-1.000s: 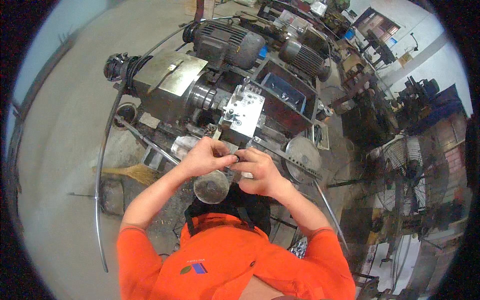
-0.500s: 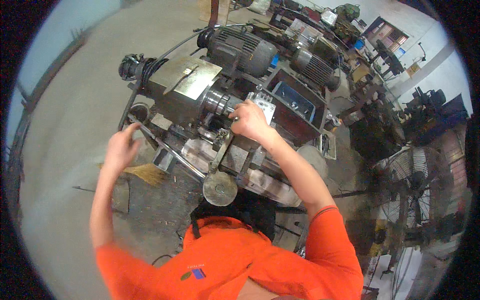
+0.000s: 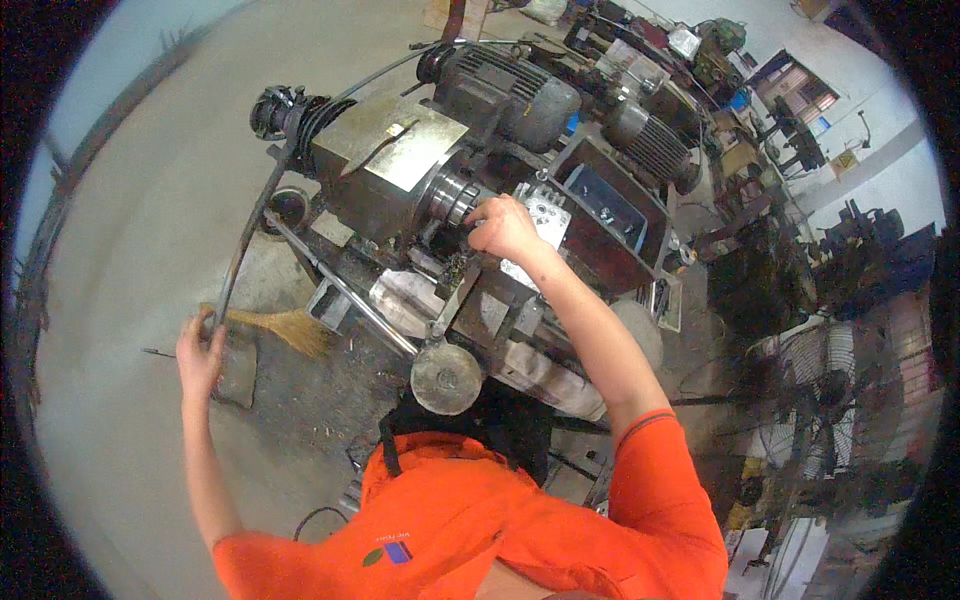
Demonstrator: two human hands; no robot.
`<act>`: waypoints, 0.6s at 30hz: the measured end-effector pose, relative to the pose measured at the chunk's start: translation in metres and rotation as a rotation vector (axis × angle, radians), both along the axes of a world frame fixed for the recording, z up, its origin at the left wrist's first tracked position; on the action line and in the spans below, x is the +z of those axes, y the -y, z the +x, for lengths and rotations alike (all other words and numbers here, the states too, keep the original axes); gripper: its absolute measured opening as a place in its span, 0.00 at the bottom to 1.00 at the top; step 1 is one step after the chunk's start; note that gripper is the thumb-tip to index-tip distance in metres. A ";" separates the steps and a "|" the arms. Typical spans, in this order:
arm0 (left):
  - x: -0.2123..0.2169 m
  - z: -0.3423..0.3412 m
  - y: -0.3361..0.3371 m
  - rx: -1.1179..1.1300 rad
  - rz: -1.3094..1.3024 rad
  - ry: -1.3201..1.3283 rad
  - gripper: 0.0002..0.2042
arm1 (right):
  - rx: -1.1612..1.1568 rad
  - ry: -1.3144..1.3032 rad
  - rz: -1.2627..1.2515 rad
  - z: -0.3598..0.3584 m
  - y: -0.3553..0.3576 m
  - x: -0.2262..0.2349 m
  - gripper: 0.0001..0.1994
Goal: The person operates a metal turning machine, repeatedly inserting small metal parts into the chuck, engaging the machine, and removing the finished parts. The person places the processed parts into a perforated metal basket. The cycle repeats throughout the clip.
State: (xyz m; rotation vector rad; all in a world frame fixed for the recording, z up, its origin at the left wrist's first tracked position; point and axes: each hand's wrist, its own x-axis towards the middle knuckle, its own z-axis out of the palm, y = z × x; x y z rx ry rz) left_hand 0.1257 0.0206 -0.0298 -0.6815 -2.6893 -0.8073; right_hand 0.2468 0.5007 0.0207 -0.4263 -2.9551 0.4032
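- Two hands stand well apart: the left hand (image 3: 203, 355) has thumb and fingers curled round the lower end of a long bar (image 3: 245, 240), which slants up past the left edge of the headstock (image 3: 355, 190).
- The right hand (image 3: 503, 230) bends its fingers beside the spindle (image 3: 450, 194), at the headstock's right edge; their grip cannot be told.
- The spindle's axis points rightward, toward these nearer fingers.
- The orange shirt (image 3: 440, 535) bears small lettering and a blue-and-green emblem.

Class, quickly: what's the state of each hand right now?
Left hand: closed around the long rod.
Right hand: fingers curled by the spindle; whether it holds anything cannot be told.
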 end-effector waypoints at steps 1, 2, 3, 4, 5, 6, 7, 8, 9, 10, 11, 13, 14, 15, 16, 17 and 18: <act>-0.004 -0.001 -0.002 -0.031 0.071 0.041 0.16 | 0.009 0.007 -0.017 -0.002 0.001 0.001 0.15; -0.007 -0.003 -0.004 0.007 -0.043 0.098 0.15 | 0.017 0.014 -0.035 -0.005 0.003 0.003 0.15; -0.009 -0.006 -0.005 0.045 -0.158 0.155 0.14 | 0.019 0.021 -0.019 -0.005 0.004 0.006 0.14; -0.010 -0.008 -0.004 0.088 -0.277 0.212 0.13 | 0.026 0.026 -0.007 -0.007 0.005 0.009 0.13; -0.010 -0.009 -0.007 0.114 -0.366 0.159 0.10 | 0.033 0.032 0.005 -0.008 0.005 0.008 0.12; -0.011 -0.010 -0.006 0.125 -0.417 0.143 0.10 | 0.065 0.026 0.026 -0.009 0.003 0.005 0.12; -0.012 -0.014 -0.006 0.129 -0.467 0.124 0.09 | 0.075 0.021 0.037 -0.008 0.002 0.005 0.12; -0.013 -0.020 -0.005 0.131 -0.518 0.106 0.09 | 0.085 0.017 0.048 -0.007 0.002 0.004 0.12; -0.017 -0.038 0.009 0.140 -0.594 0.085 0.08 | 0.107 -0.070 0.113 -0.006 0.000 -0.003 0.12; -0.023 -0.067 0.031 0.149 -0.667 0.061 0.07 | 0.080 -0.066 0.066 -0.004 0.000 -0.002 0.12; -0.026 -0.106 0.055 0.207 -0.751 0.023 0.06 | 0.064 -0.063 0.022 -0.004 0.002 0.003 0.12; -0.021 -0.173 0.081 0.214 -0.802 -0.180 0.04 | 0.028 -0.032 0.026 -0.008 0.006 0.005 0.12; -0.020 -0.191 0.081 0.152 -0.759 -0.334 0.03 | 0.080 -0.048 0.043 -0.008 0.002 0.000 0.11; -0.020 -0.202 0.086 0.134 -0.761 -0.308 0.03 | 0.132 -0.063 0.061 -0.008 -0.003 -0.009 0.11; -0.018 -0.207 0.087 0.121 -0.760 -0.281 0.03 | 0.188 -0.078 0.083 -0.007 -0.005 -0.007 0.11; -0.018 -0.209 0.088 0.108 -0.758 -0.254 0.04 | 0.158 -0.095 0.077 -0.006 -0.003 -0.006 0.12; -0.025 -0.206 0.084 0.168 -0.756 -0.194 0.05 | 0.121 -0.068 0.080 -0.005 -0.003 -0.003 0.12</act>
